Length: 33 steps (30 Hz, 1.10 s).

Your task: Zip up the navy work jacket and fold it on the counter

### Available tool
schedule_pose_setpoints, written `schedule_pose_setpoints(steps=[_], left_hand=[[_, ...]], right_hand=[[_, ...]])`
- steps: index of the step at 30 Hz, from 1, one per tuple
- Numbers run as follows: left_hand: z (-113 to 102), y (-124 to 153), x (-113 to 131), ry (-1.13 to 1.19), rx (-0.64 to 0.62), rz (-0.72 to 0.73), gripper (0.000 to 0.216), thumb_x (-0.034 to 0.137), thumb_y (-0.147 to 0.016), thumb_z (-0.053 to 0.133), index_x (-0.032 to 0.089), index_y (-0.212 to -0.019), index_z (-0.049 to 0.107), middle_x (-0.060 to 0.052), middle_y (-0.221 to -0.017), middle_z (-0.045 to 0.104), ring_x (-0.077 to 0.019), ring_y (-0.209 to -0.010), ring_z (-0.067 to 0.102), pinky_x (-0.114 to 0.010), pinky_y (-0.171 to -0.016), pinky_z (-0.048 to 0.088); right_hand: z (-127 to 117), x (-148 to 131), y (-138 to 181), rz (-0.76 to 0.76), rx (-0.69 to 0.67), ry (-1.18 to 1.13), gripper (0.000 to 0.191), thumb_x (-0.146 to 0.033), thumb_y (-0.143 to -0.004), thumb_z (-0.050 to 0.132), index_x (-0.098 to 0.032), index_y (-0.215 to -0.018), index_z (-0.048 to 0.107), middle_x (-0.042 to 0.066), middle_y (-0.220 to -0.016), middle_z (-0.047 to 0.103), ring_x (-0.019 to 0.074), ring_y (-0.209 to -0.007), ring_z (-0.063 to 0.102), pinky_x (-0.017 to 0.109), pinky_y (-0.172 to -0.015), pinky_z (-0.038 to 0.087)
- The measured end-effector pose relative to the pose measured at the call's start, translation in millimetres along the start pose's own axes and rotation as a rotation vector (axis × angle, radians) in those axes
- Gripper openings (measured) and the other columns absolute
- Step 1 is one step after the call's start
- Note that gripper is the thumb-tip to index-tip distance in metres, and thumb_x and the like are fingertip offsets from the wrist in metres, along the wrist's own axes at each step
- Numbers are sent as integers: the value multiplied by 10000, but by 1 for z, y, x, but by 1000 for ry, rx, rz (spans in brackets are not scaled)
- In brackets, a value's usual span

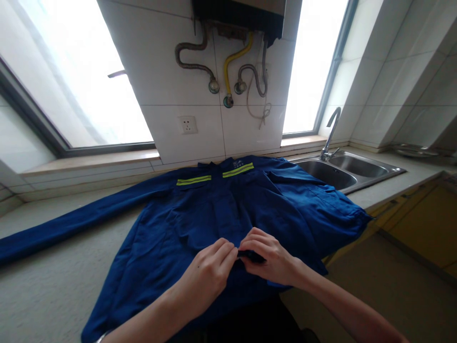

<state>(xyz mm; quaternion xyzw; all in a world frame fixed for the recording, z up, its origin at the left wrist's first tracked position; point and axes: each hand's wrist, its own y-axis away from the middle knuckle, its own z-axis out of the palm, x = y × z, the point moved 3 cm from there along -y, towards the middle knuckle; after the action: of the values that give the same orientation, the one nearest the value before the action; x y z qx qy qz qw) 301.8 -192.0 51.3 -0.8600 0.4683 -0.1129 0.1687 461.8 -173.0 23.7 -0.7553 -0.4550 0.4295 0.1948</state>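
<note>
A blue work jacket (200, 214) with yellow-green reflective strips across the chest lies spread, front up, on the countertop. My left hand (213, 269) is closed in a pinch at the lower middle of the jacket's front. Right beside it, fingertips nearly meeting, my right hand (266, 255) is closed on a dark fold that appears to be the jacket's front edge. Shadow and fingers hide exactly what lies between the fingertips. One sleeve stretches out to the far left; the other lies bunched on the right, near the sink.
The pale countertop (46, 286) runs along a tiled wall. A steel double sink (383, 180) with a faucet (332, 128) stands at the right. Above hang a water heater (243, 16) and its hoses. A wall socket (187, 125) sits between two windows. Yellow cabinets (417, 219) are below right.
</note>
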Motion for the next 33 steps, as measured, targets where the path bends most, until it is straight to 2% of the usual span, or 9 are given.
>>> schedule_pose_setpoints(steps=[5, 8, 12, 15, 18, 22, 27, 30, 33], left_hand=[[6, 2, -2, 24, -107, -34, 240, -15, -792, 405, 125, -878, 580, -62, -868, 585, -185, -833, 542, -315, -750, 526], [8, 2, -4, 47, -141, -49, 238, -21, -797, 411, 127, -877, 579, -53, -857, 574, -181, -826, 536, -313, -740, 518], [6, -2, -7, 99, -84, -104, 194, 43, -870, 421, 139, -888, 589, -38, -830, 567, -154, -781, 538, -275, -702, 511], [4, -4, -10, 144, -19, -152, 164, 108, -899, 447, 148, -920, 605, -40, -858, 582, -144, -805, 552, -263, -724, 512], [4, -4, -12, 215, 20, -166, 160, 126, -900, 469, 153, -931, 624, -38, -866, 599, -132, -811, 565, -248, -735, 508], [3, -2, -12, 302, 38, -120, 186, 132, -898, 477, 152, -819, 644, -23, -772, 606, -105, -727, 571, -204, -669, 493], [3, -5, -9, 271, 15, -106, 213, 109, -896, 447, 145, -772, 617, -26, -733, 589, -112, -701, 561, -207, -644, 487], [10, 1, -10, 193, -31, -158, 180, 111, -886, 451, 161, -853, 621, -32, -811, 605, -125, -751, 574, -224, -687, 506], [19, 25, -11, 18, -59, -207, 288, 106, -826, 488, 174, -1082, 601, -71, -1004, 629, -177, -913, 593, -292, -794, 519]], right_hand=[[4, 0, 3, -22, -70, 63, 207, -114, -838, 517, -147, -1039, 558, 76, -861, 624, 154, -785, 540, 307, -742, 492], [6, 1, 6, -10, -40, 58, 201, -110, -843, 518, -150, -1033, 569, 78, -865, 630, 156, -792, 545, 314, -745, 495], [6, 3, 9, 69, 45, -2, 204, -119, -840, 547, -171, -1031, 595, 73, -885, 645, 158, -829, 569, 297, -720, 508], [4, 4, 8, 102, 60, -19, 202, -119, -831, 555, -174, -1018, 609, 70, -874, 645, 159, -827, 575, 295, -715, 514], [2, 1, 7, 80, 64, -33, 209, -107, -816, 563, -174, -1009, 606, 70, -878, 651, 156, -821, 573, 289, -707, 509], [3, -2, 6, 13, 37, -42, 233, -103, -806, 566, -184, -1023, 591, 60, -871, 660, 146, -797, 569, 280, -697, 496], [4, -5, 6, -6, 13, -9, 212, -111, -833, 551, -184, -1029, 585, 54, -848, 654, 139, -768, 567, 273, -692, 493], [-2, -9, 16, 61, -86, 91, 319, -180, -860, 569, -183, -1178, 546, 78, -978, 653, 165, -889, 573, 301, -774, 509], [-22, -10, 41, 140, -168, 317, 553, -310, -814, 646, -180, -1320, 464, 129, -1232, 564, 232, -1091, 521, 395, -912, 482]])
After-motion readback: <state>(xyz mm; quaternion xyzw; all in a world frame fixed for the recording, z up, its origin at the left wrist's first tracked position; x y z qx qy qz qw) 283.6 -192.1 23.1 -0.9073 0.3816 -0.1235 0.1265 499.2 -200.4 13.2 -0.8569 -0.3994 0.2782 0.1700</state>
